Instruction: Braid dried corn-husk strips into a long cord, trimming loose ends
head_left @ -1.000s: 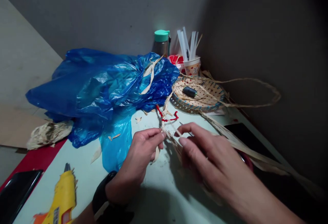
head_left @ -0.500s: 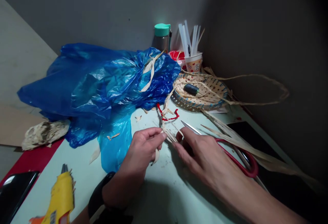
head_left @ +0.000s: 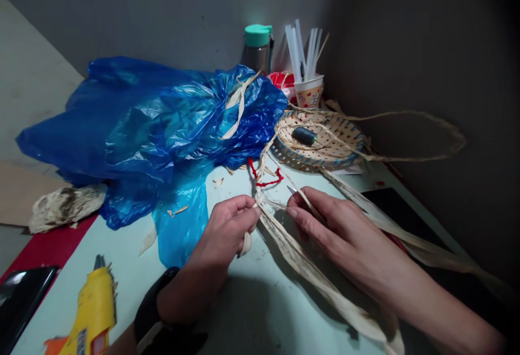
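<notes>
On your worktop [head_left: 125, 247], the glue gun [head_left: 94, 303] lies left, before the bag [head_left: 158, 133]. Your braid [head_left: 263, 161] runs back from your left hand [head_left: 227, 225] to the basket [head_left: 320, 159]; the spool [head_left: 304, 136] sits inside, the cup [head_left: 309, 95] behind the basket.

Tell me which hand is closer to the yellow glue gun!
Left. The left hand is beyond and right of the yellow glue gun; the right hand lies farther right.

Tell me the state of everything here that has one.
Left hand: pinching the braid
Right hand: pinching a thin strand
Braid: lower strands loose
Red cord: bent
Scissors: mostly hidden, open or shut unclear
Thread spool: on its side in the woven basket
Bottle: upright, capped
Paper cup: upright, holding glue sticks
Blue plastic bag: crumpled
Hot glue gun: lying down
Phone: screen dark
</notes>
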